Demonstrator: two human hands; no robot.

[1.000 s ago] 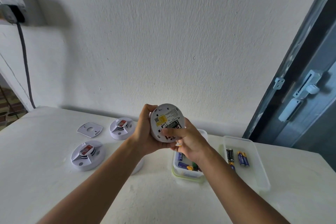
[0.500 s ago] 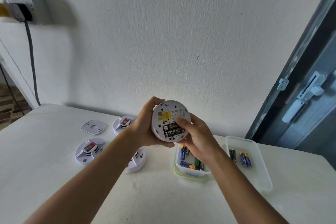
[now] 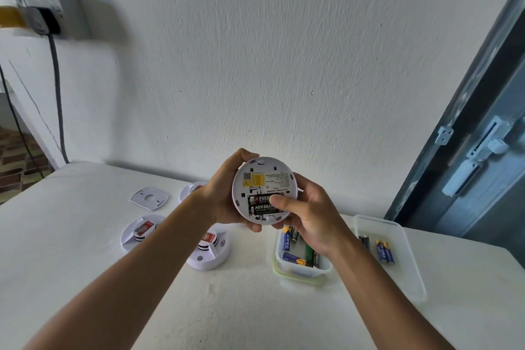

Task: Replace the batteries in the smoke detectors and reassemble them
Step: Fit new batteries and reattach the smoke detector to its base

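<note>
I hold a round white smoke detector [image 3: 265,179] above the table with its back facing me. My left hand [image 3: 227,193] grips its left edge. My right hand [image 3: 309,213] cups the right edge, with the thumb pressing on the two black batteries [image 3: 261,204] in its open compartment. A yellow label sits above the batteries. Three other white detectors lie on the table: one [image 3: 210,250] under my left forearm, one [image 3: 140,231] further left, one [image 3: 190,190] partly hidden behind my left wrist.
A loose white mounting plate [image 3: 149,197] lies at the back left. A clear tub [image 3: 301,270] with several batteries stands under my right wrist. A clear lid [image 3: 397,264] to its right holds three batteries. A wall stands behind the table, a dark door at the right.
The detector has tilted so its back faces me more squarely. My right thumb has shifted from the detector's lower edge onto the batteries, which now show in the compartment.
</note>
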